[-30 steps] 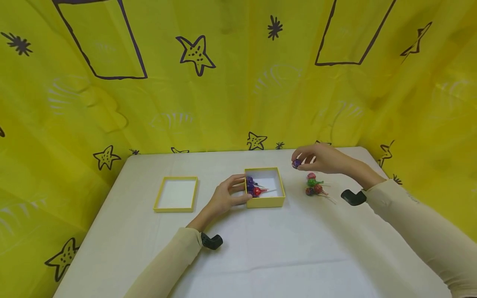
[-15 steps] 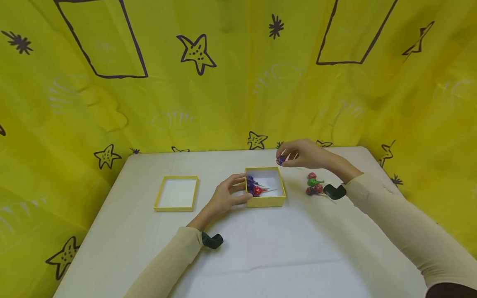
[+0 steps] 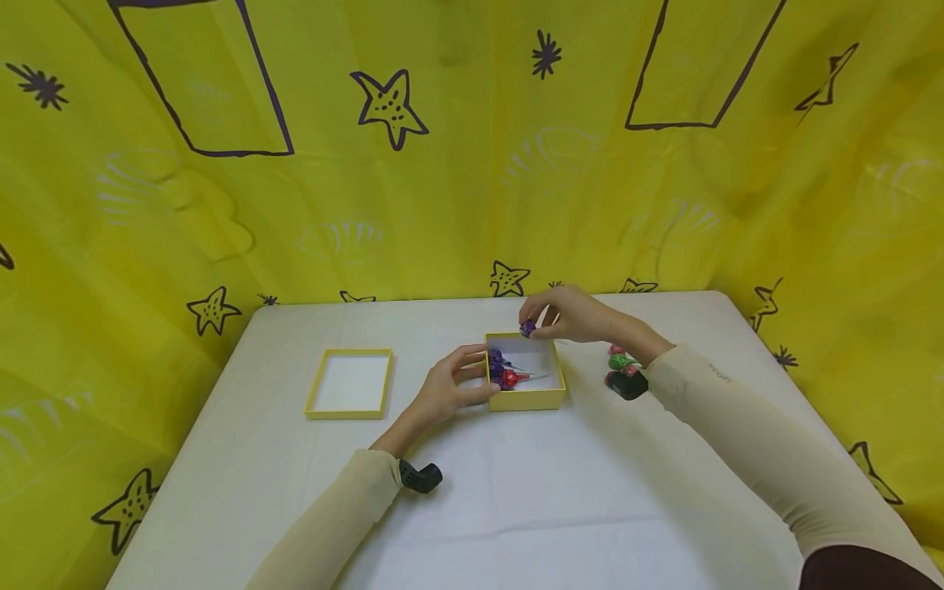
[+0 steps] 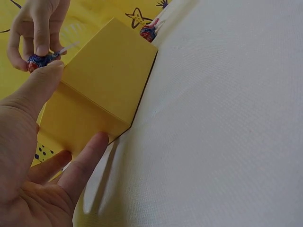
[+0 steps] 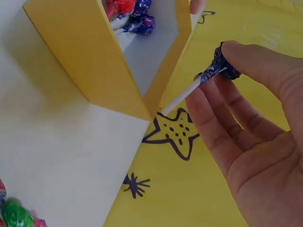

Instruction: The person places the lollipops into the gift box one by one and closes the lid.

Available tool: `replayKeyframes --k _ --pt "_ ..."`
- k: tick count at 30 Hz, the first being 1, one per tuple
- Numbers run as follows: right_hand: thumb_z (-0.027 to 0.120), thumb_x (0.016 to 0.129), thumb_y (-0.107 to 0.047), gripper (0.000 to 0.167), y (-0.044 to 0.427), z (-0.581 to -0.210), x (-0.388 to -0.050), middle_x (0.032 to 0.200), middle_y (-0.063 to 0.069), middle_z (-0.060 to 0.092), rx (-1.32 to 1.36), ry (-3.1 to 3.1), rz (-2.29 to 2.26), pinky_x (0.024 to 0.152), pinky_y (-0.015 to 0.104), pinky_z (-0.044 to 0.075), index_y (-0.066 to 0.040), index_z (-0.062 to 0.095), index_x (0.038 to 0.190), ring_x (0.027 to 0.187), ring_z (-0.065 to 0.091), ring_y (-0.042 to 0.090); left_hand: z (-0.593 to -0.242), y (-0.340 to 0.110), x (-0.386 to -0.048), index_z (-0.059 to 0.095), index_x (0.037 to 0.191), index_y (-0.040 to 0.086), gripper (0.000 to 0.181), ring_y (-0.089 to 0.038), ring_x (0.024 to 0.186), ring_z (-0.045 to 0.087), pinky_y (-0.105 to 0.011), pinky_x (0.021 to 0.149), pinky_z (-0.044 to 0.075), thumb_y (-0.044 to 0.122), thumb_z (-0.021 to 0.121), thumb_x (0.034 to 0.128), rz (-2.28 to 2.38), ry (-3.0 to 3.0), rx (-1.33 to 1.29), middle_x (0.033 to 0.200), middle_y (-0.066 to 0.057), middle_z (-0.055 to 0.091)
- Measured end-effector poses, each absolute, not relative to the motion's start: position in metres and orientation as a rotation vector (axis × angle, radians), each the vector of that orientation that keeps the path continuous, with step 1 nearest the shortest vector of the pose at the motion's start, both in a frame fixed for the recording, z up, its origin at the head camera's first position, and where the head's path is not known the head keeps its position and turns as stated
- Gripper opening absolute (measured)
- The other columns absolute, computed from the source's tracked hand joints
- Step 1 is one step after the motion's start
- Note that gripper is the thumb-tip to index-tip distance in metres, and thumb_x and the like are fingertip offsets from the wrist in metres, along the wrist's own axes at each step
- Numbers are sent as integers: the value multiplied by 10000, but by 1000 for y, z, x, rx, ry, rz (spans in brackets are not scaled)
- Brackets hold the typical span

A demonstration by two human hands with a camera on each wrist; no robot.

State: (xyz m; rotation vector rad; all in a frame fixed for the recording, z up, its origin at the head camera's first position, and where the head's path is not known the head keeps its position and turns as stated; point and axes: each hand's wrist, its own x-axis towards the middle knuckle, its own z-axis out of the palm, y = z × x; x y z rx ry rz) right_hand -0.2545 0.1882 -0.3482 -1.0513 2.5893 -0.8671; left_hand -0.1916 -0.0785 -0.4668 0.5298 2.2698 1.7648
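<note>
My left hand (image 3: 445, 387) holds the left side of an open yellow box (image 3: 527, 400); in the left wrist view the thumb lies at its top corner and fingertips touch a side wall. Inside are several lollipops, purple-wrapped ones (image 3: 496, 359) and a red one (image 3: 510, 378), heads towards the left wall. Over the box's back right part, my right hand (image 3: 574, 316) pinches the head of a purple-wrapped lollipop (image 3: 528, 329) between thumb and fingers. Its white stick (image 5: 182, 97) points down towards the box corner in the right wrist view.
Right of the box lie several lollipops, including a green one (image 3: 618, 360) and a pink one (image 3: 616, 349), partly hidden by the right wrist's camera (image 3: 628, 386). A shallow yellow lid (image 3: 347, 415) lies at left on the white table. Yellow curtain (image 3: 457, 197) hangs behind.
My right hand has carried the purple lollipop leftwards from above the loose lollipops to over the box, dipping lower lately. The left hand and box have stayed put.
</note>
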Motion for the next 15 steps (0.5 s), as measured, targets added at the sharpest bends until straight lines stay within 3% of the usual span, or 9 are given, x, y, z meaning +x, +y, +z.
replayKeyframes --k 8,15 --pt "746 930 -25 189 176 -367 -256 1091 43 736 -1061 2528 -893 893 418 598 -32 745 1119 995 699 253 -468 -78 -193 461 1529 137 721 -316 1311 585 -475 1089 481 193 818 905 1780 2259 537 1512 -141 515" --pt "753 930 -43 184 169 -377 -254 1085 21 737 -1018 2549 -836 884 357 594 -52 754 1114 982 682 200 -468 -80 -193 459 1528 130 720 -313 1308 588 -470 1096 474 179 817 905 1781 2248 552 1506 -150 520"
